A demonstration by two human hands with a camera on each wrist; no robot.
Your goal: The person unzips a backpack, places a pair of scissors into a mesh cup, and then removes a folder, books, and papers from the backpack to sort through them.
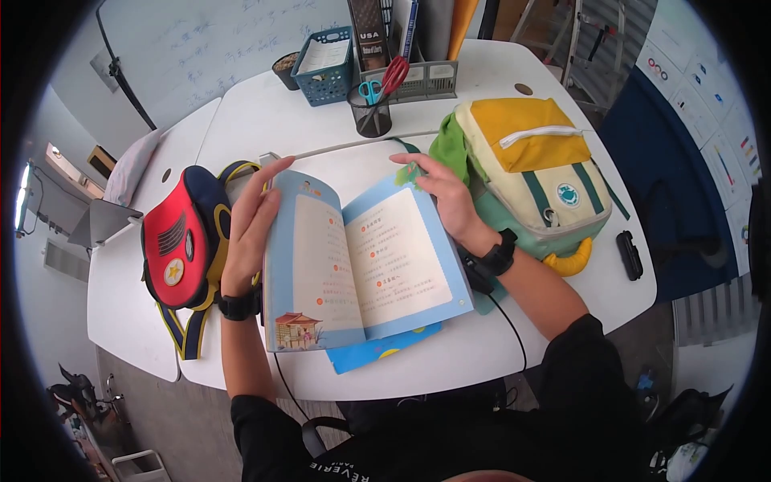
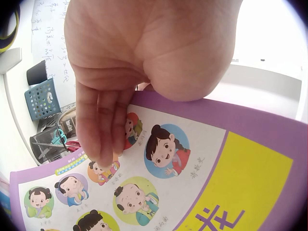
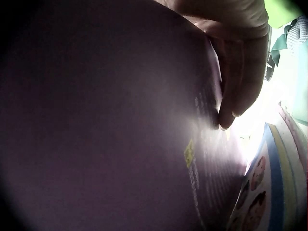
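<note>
An open book [image 1: 321, 257] with blue-bordered pages is held up above the table in the head view. The left hand [image 1: 253, 229] grips its left edge; in the left wrist view that hand's fingers [image 2: 103, 125] lie on the purple cover [image 2: 211, 113] with round cartoon portraits. At the upper right edge, the right hand [image 1: 450, 205] holds the book, and its fingers [image 3: 240, 77] curl over the dim purple cover [image 3: 120, 120] in the right wrist view. Beneath the open book lies a blue book [image 1: 377, 352], partly hidden.
A red and navy backpack [image 1: 181, 241] is at the left, a yellow, cream and green backpack [image 1: 538, 177] at the right. Behind stand a pen cup [image 1: 371, 120] with scissors, a blue basket [image 1: 325, 76] and a file rack [image 1: 426, 83]. A black case [image 1: 630, 255] lies near the right edge.
</note>
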